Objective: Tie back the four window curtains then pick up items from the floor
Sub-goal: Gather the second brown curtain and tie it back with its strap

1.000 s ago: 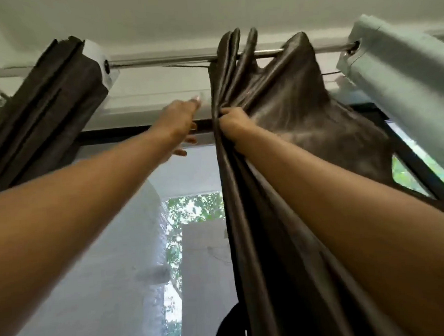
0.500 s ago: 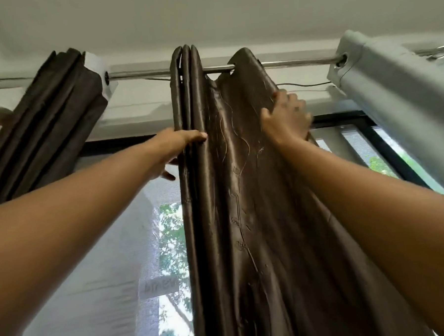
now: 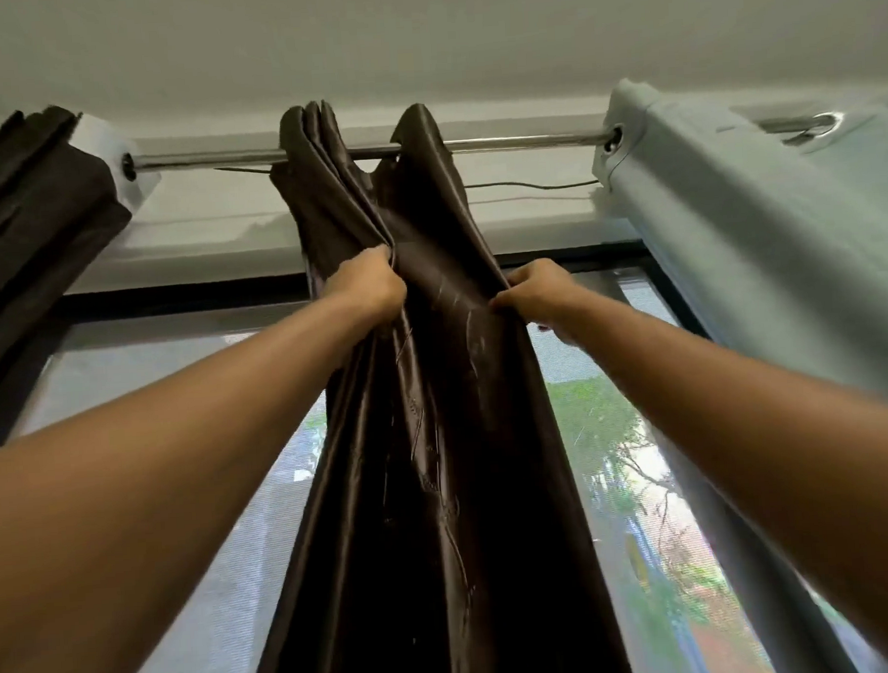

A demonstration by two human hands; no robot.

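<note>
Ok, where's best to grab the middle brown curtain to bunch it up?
Take the curtain high, just below the rod, from both sides: left hand round the stacked pleats at its left edge, right hand pinching the free right edge. The folds are already tight up there, so it should gather evenly.

Legible markings: none. Surfaces in view: brown satin curtain (image 3: 437, 439), dark curtain (image 3: 29, 214) at left, pale curtain (image 3: 761, 247) at right, metal rod (image 3: 524, 141), window screen (image 3: 180, 453). No lettering, label, brand or number can be read on any.
</note>
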